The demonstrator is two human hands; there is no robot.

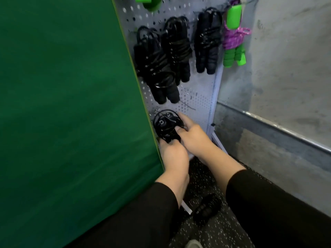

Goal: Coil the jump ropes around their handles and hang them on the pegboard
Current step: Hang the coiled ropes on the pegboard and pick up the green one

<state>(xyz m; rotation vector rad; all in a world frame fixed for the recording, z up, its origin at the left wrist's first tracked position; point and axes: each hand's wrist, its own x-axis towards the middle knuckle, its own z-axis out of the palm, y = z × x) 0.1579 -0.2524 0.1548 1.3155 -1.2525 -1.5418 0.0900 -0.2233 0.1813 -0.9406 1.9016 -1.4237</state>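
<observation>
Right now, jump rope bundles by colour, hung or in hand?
Black coiled jump rope bundles hanging on the grey pegboard: 3
Black bundle held in both hands: 1
Green-handled bundle with purple rope, hanging: 1
Total: 5

Both arms wear long black sleeves (pixel 250 190) ending at the wrists. The left hand (pixel 172 154) and right hand (pixel 192 135) are bare. At 6 o'clock, a grey shoe toe (pixel 194 244) shows.
</observation>
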